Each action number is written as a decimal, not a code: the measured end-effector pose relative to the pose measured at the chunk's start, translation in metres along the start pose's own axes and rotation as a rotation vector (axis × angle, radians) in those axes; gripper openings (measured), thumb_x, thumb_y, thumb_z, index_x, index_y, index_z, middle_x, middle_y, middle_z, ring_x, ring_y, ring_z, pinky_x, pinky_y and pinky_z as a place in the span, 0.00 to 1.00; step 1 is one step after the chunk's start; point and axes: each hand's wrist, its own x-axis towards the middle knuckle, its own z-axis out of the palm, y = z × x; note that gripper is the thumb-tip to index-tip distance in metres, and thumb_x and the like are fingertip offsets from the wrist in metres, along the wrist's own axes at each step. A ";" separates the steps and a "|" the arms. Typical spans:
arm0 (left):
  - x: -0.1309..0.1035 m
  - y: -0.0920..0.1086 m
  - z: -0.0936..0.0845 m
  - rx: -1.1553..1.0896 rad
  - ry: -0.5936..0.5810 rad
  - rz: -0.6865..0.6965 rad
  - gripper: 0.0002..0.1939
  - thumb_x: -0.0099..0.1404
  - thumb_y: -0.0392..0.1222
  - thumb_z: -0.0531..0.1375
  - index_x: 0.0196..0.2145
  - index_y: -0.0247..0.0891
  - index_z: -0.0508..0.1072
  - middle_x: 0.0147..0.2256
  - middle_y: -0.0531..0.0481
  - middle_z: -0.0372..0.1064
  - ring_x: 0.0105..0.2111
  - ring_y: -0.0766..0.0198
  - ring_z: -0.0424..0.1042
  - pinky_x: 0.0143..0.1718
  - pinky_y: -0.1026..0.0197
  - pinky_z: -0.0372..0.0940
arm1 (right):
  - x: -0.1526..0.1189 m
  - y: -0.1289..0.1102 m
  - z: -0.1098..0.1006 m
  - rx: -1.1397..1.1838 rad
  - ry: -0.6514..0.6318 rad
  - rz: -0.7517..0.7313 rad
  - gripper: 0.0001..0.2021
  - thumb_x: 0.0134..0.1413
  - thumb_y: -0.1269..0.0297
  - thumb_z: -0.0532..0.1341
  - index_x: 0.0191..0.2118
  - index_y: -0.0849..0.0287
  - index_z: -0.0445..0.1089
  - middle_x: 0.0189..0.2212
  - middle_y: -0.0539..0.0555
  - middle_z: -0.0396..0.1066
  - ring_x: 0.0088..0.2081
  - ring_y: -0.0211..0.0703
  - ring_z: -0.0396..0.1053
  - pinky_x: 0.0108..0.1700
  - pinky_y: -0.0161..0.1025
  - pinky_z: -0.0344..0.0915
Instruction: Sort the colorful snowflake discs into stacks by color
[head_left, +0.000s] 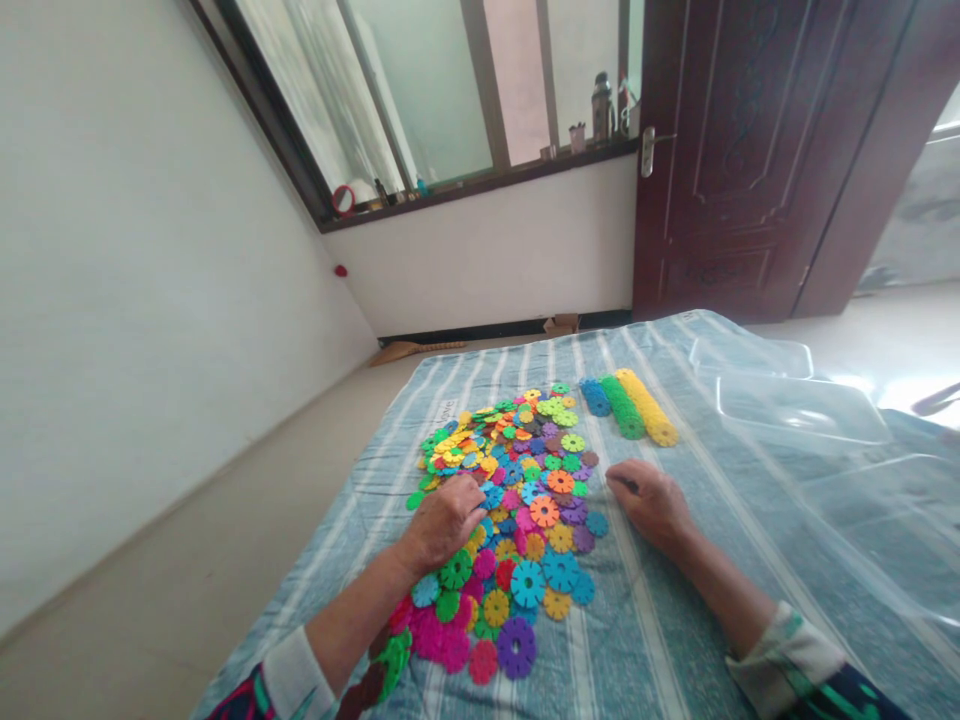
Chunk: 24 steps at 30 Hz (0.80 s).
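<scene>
Many flat, notched plastic discs of mixed colours lie in a loose pile (517, 510) on a striped blue-grey cloth. Over the pile's left side is my left hand (446, 518), its fingers curled down at the discs; whatever is under the fingertips is hidden. My right hand (651, 502) rests on the cloth just right of the pile, fingers bent together, and I cannot make out anything in them. Beyond it lie three rows of stacked discs: a short blue row (596, 397), a green row (622, 407) and a longer yellow row (646, 407).
Clear plastic containers (802, 425) stand on the right side of the striped cloth (615, 640). Past the far edge are a small cardboard box (562, 324), a window sill with a flask (602, 108), and a dark red door (750, 150). A white wall rises at the left.
</scene>
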 end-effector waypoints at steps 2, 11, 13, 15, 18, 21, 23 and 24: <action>-0.001 -0.002 0.004 0.024 0.051 0.048 0.09 0.66 0.36 0.52 0.29 0.38 0.70 0.34 0.47 0.69 0.39 0.61 0.68 0.42 0.59 0.65 | 0.000 0.000 0.000 0.001 0.000 -0.003 0.11 0.53 0.63 0.53 0.30 0.56 0.72 0.31 0.51 0.72 0.37 0.42 0.68 0.39 0.36 0.60; 0.005 -0.003 -0.010 -0.075 0.269 -0.005 0.14 0.67 0.37 0.48 0.29 0.37 0.70 0.30 0.48 0.68 0.33 0.63 0.68 0.37 0.62 0.65 | 0.000 0.001 0.001 -0.008 -0.003 -0.004 0.10 0.54 0.63 0.54 0.30 0.56 0.71 0.30 0.50 0.72 0.36 0.40 0.68 0.38 0.35 0.58; 0.014 -0.001 -0.017 -0.190 0.292 -0.102 0.13 0.67 0.39 0.49 0.28 0.37 0.70 0.28 0.50 0.68 0.32 0.65 0.68 0.36 0.63 0.64 | 0.001 0.001 0.002 -0.012 -0.004 -0.004 0.10 0.54 0.63 0.54 0.30 0.56 0.71 0.30 0.50 0.71 0.35 0.40 0.68 0.38 0.35 0.58; 0.026 0.003 -0.022 -0.316 0.292 -0.195 0.13 0.65 0.40 0.50 0.27 0.38 0.70 0.27 0.52 0.68 0.30 0.66 0.68 0.34 0.64 0.63 | 0.002 0.001 0.003 -0.010 0.000 -0.002 0.09 0.54 0.64 0.54 0.29 0.56 0.71 0.30 0.50 0.71 0.35 0.40 0.68 0.38 0.34 0.58; 0.051 0.011 -0.026 -0.469 0.259 -0.284 0.12 0.63 0.42 0.51 0.27 0.38 0.70 0.23 0.55 0.66 0.27 0.67 0.66 0.31 0.65 0.62 | 0.003 0.001 0.004 -0.006 0.003 0.002 0.09 0.53 0.65 0.54 0.29 0.56 0.71 0.30 0.50 0.71 0.35 0.40 0.67 0.37 0.34 0.57; 0.085 0.021 -0.021 -0.545 0.225 -0.291 0.11 0.62 0.41 0.51 0.27 0.37 0.71 0.22 0.55 0.65 0.25 0.67 0.65 0.29 0.66 0.61 | 0.005 0.000 0.004 -0.007 0.000 0.006 0.09 0.54 0.65 0.54 0.29 0.56 0.71 0.30 0.50 0.71 0.35 0.40 0.67 0.38 0.34 0.57; 0.112 0.027 -0.012 -0.555 0.219 -0.269 0.11 0.61 0.40 0.51 0.27 0.36 0.71 0.23 0.55 0.66 0.26 0.68 0.66 0.30 0.66 0.61 | 0.006 -0.001 0.004 -0.010 -0.005 0.009 0.09 0.54 0.66 0.54 0.29 0.56 0.71 0.30 0.50 0.71 0.35 0.39 0.66 0.38 0.34 0.57; 0.126 0.030 -0.007 -0.558 0.213 -0.260 0.11 0.61 0.40 0.51 0.26 0.36 0.71 0.21 0.55 0.65 0.25 0.68 0.66 0.30 0.66 0.61 | 0.006 -0.001 0.005 -0.013 -0.006 0.010 0.09 0.54 0.66 0.54 0.29 0.57 0.71 0.29 0.50 0.70 0.35 0.39 0.66 0.38 0.34 0.56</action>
